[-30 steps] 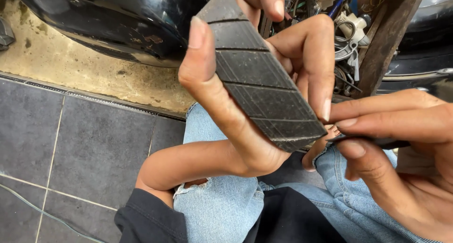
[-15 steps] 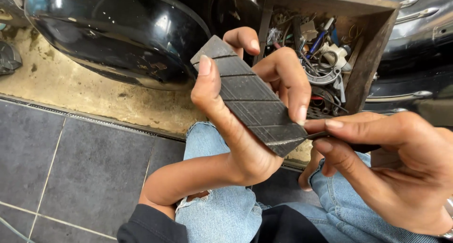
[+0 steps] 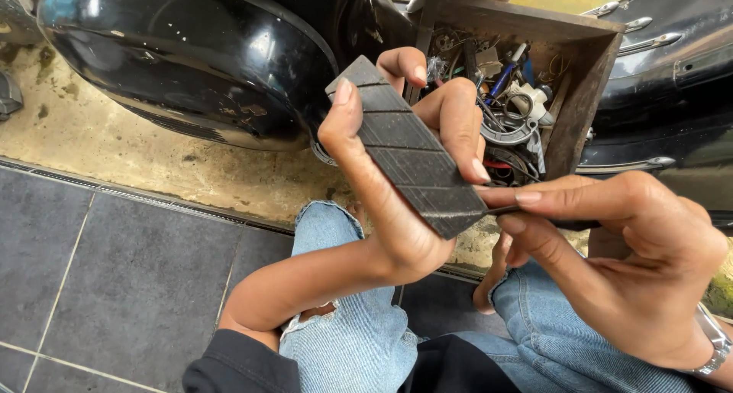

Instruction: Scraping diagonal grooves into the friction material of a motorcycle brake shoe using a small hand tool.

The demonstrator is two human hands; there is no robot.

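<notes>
At frame centre: left hand (image 3: 397,202) clamps a dark grooved rubber pad (image 3: 408,158), thumb along its left edge, fingers wrapped over the right edge; pad tilted, upper end toward the top of the frame, lower corner toward centre right.
Lower right: right hand (image 3: 634,263) pinches a thin dark tool (image 3: 534,210) between thumb and forefinger, its tip touching the pad's lower corner.
Step in hand: judged as working at the pad's lower corner with the tool tip.
Next move calls for: a steady pad and fine, small pressure at the tip, by my reading.
Behind, upper right: wooden box (image 3: 580,95) of loose parts and wires.
Upper left: black scooter body (image 3: 191,57).
Bottom: jeans (image 3: 343,339) over grey tiles (image 3: 114,271).
Hard to make out: the tool's tip and kind, hidden by fingers; the pad's underside; the box contents, too tangled to sort.
</notes>
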